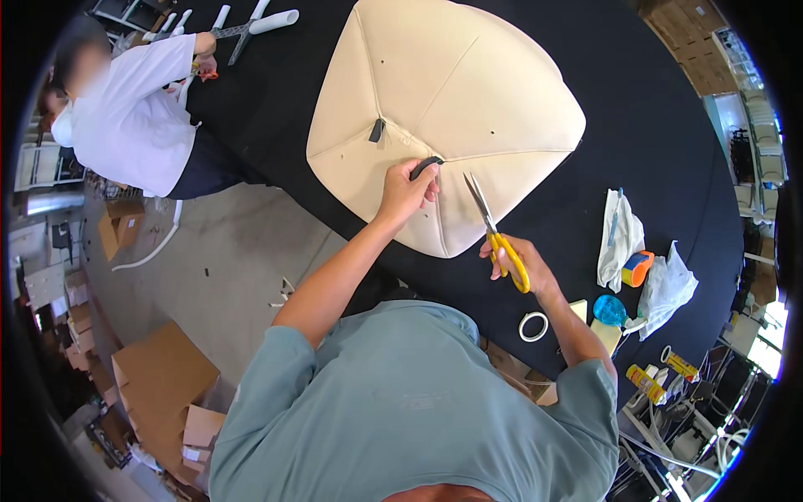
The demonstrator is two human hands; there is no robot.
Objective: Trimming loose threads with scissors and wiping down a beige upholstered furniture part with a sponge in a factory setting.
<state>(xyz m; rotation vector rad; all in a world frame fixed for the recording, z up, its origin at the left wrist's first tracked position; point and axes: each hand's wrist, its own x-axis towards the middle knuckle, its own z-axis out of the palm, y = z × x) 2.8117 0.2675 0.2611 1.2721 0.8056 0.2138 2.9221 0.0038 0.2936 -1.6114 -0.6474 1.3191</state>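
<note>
Head view: left hand (pixel 406 194) pinching a black strip (pixel 427 165), right hand (pixel 520 258) gripping yellow-handled scissors (pixel 492 226).

At far left a co-worker in a white top (pixel 138 125) stands beside the table, with a cardboard box (pixel 163 368) on the floor below. A cream padded piece (pixel 502 92) lies at top centre on the black-covered table (pixel 669 159), with a small dark tab (pixel 376 130) on its seam. Right of the tab, the left hand holds the strip between thumb and fingers, where seams meet. The right hand's fingers wrap the handles; the slightly parted blades point up over the cream piece, near the strip but apart from it. Farther right lie a white tape roll (pixel 533 340), a white cloth (pixel 615 251), an orange-and-blue item (pixel 638 268) and a crumpled plastic bag (pixel 669 283).
</note>
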